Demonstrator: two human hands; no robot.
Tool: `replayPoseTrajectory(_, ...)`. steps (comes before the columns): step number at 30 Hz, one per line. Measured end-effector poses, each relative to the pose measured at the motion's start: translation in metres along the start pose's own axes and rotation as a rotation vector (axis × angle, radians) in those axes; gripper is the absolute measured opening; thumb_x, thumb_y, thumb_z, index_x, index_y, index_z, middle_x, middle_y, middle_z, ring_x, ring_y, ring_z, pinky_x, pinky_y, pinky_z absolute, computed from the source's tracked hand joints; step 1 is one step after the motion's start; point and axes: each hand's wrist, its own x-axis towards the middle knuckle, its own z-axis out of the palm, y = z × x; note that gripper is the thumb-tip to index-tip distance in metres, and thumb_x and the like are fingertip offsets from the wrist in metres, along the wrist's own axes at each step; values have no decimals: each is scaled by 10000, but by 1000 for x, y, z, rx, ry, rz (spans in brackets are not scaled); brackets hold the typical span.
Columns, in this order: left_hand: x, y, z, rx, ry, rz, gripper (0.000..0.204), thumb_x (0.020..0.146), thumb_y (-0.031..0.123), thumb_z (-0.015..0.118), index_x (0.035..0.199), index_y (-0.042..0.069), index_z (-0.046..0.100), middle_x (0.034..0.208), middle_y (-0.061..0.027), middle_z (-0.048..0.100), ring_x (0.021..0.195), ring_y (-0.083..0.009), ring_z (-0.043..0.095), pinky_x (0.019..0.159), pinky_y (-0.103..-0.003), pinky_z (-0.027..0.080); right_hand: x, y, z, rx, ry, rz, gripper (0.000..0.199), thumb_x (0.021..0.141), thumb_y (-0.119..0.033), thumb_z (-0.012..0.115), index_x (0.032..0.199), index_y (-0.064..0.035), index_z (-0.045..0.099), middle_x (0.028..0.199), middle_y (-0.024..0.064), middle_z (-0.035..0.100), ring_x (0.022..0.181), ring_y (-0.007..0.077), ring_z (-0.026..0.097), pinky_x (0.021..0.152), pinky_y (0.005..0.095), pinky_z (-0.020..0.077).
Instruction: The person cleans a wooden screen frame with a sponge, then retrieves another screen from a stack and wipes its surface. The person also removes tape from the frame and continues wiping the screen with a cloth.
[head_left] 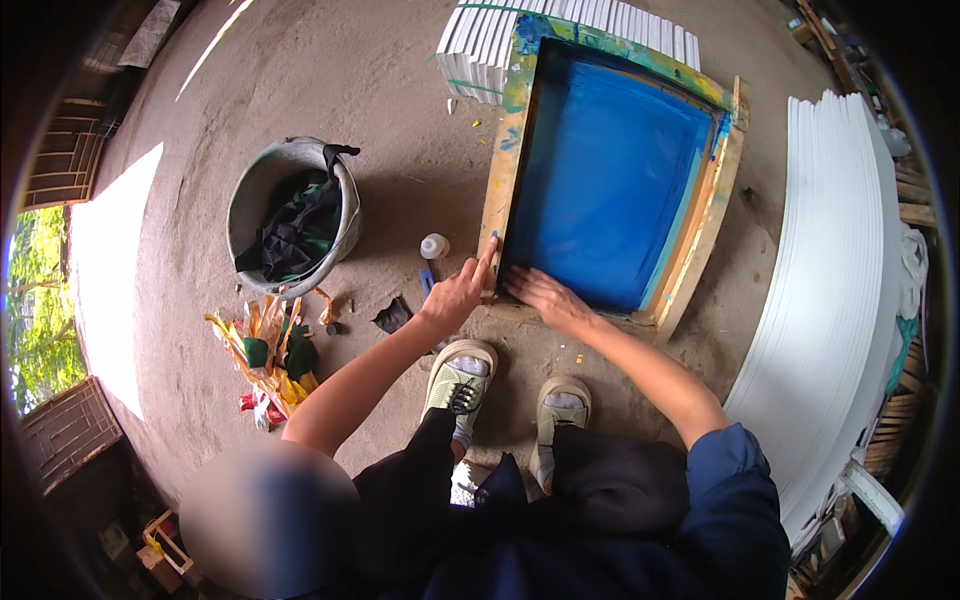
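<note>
A wooden screen frame (pixel 505 130) with blue mesh (pixel 610 170) lies on the concrete floor in front of my feet, its rails smeared with blue, green and yellow paint. My left hand (pixel 455 297) grips the frame's near-left corner, with the index finger stretched up along the outer edge. My right hand (pixel 540 292) lies flat with its fingers spread on the near rail, at the edge of the blue mesh. Both forearms are bare.
A grey bucket (pixel 250 195) holding dark cloth stands to the left. A small white bottle (pixel 434 246), a dark rag (pixel 392 316) and colourful scraps (pixel 265 355) lie near it. One stack of white sheets (pixel 840 300) curves along the right, and another stack (pixel 480 50) lies behind the frame.
</note>
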Motion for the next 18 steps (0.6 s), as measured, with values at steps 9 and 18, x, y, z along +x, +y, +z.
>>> replayPoseTrajectory(9,3,21,11,468,-64,-111,930,761,138,637,1464,47,35,785,-76,577,674,-166,624,498,-263,514,-85,-15,-36,-51,-6,316,498,720,96,490,1204,2,556,1204,147,580,1150,248,531,1010,342,410)
replayPoseTrajectory(18,8,20,25,587,-92,-190,1019,751,194,671,1454,29,-47,686,-78,623,597,-173,604,487,-290,467,-146,-20,-62,-477,-264,689,321,765,52,509,1074,38,595,1092,148,604,1046,262,559,892,368,465)
